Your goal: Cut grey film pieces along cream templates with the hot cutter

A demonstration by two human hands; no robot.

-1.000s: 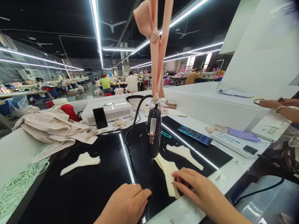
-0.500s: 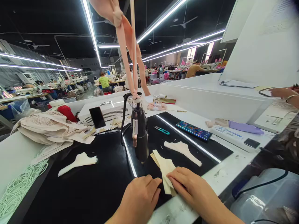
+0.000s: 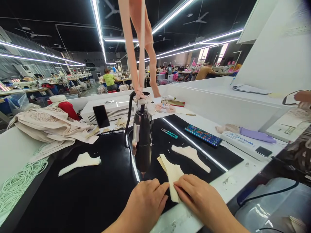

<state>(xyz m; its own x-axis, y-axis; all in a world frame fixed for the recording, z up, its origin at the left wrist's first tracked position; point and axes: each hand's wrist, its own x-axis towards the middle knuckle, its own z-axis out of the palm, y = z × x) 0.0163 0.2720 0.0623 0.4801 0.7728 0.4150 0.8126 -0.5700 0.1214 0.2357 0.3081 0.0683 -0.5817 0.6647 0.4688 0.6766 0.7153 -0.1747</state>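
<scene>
A small stack of cream fabric pieces (image 3: 173,173) lies on the black work surface (image 3: 97,200) near its front edge. My right hand (image 3: 198,192) is closed, with thumb and fingers pinching the stack's right edge. Curled and closed, my left hand (image 3: 148,197) has its fingertips at the left edge; whether cloth is between them is partly hidden. Just beyond my left hand hangs a black handheld tool (image 3: 143,145), tip down, tied to peach fabric strips (image 3: 139,64). Single cream pieces lie to the right (image 3: 191,157) and the left (image 3: 81,162).
Turquoise thread snips (image 3: 170,133) and a lit phone (image 3: 202,135) lie beyond the stack. At left are heaped beige fabric (image 3: 55,124) and pale green cord (image 3: 23,178). A white box (image 3: 110,110) stands behind. Another person's hand (image 3: 302,97) shows at far right.
My left fingertips have come up to the fabric's left edge. The stack's lower layer shows less at the bottom. The hanging tool has swung slightly left and lower, and the view has shifted a little.
</scene>
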